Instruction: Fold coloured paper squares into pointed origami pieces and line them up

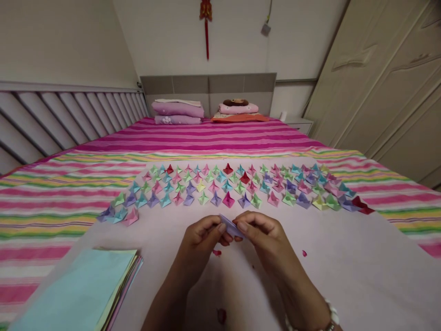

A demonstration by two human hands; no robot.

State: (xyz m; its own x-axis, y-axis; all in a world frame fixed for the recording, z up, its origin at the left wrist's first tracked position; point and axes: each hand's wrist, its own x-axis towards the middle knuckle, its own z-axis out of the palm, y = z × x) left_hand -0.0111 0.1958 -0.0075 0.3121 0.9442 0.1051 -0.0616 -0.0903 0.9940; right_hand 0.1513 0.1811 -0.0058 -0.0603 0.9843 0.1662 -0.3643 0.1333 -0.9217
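Head view, left grip [202,236] and right grip [266,235] pinching folded lilac paper [230,226], long axis slanting down rightward

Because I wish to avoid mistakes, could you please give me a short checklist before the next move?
1. Purple paper held on both sides: ok, between the fingers of the left hand and right hand.
2. Its folds even: cannot tell, partly covered.
3. Paper boats apart from the hands: ok, beyond them.
4. Paper stack apart from the left hand: ok.
5. Pale sheet free of red bits: not ok.
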